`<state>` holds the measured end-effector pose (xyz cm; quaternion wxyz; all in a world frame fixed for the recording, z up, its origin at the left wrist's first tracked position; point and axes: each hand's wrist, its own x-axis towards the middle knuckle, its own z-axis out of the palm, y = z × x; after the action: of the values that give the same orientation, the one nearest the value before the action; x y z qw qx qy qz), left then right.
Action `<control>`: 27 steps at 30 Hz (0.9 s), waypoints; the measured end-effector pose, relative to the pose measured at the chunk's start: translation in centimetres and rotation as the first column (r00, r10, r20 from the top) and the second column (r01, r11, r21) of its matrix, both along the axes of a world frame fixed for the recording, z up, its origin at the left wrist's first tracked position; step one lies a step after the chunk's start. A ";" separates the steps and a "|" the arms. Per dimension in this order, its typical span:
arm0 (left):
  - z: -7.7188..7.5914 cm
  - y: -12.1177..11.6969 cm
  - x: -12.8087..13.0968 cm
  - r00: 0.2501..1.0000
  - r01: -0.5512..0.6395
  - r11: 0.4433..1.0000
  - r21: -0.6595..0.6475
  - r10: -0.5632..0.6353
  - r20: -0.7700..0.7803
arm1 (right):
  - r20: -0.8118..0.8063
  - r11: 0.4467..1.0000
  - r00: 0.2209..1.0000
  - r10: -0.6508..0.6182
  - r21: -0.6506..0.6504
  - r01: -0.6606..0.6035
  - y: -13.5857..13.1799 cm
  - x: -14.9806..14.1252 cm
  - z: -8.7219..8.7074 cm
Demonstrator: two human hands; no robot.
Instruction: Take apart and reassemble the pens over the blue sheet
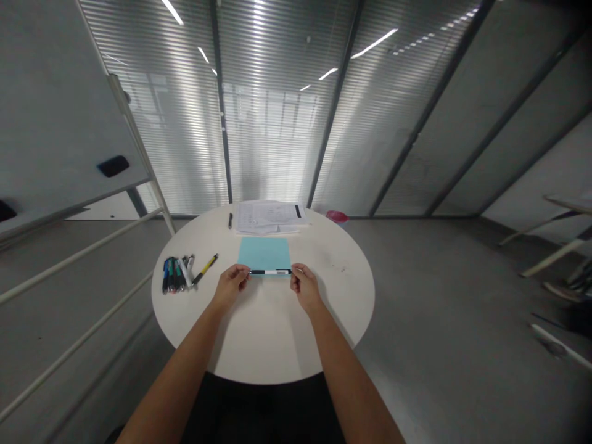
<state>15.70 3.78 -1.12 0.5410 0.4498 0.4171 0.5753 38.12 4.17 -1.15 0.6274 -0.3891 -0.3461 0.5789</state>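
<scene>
A white-and-black pen [271, 272] lies level between my two hands, across the near edge of a light blue sheet [264, 251]. My left hand [230, 285] pinches the pen's black end at the left. At its other end, my right hand [304, 285] grips the tip between thumb and fingers. Left of my hands, a yellow-and-black pen [206, 269] rests at a slant on the white round table [263, 333]. Beside it lies a cluster of several pens [174, 274] in blue, green, black and white.
Printed papers [266, 217] lie at the table's far side, with a dark pen [230, 220] next to them. A red object [337, 216] shows beyond the far right edge. A whiteboard on a white frame [160, 197] stands at the left, and blinds [272, 123] cover the glass wall ahead.
</scene>
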 end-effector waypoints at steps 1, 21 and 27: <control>0.0 0.0 0.0 1.000 -0.003 1.000 -0.006 0.003 0.007 | 0.000 1.000 1.000 0.004 -0.001 -0.004 0.0 0.0 0.0; -0.1 0.2 0.2 0.999 0.011 1.000 0.026 -0.010 -0.032 | 0.008 0.997 0.998 0.055 0.059 -0.055 -0.2 0.5 -0.1; 0.2 0.0 0.4 0.996 -0.018 1.000 0.003 0.018 -0.082 | 0.091 0.993 0.992 0.082 0.071 -0.089 -0.4 0.3 0.0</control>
<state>16.14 3.80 -0.92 0.5175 0.4701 0.4424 0.5617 38.43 3.79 -1.19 0.6003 -0.3751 -0.4114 0.5741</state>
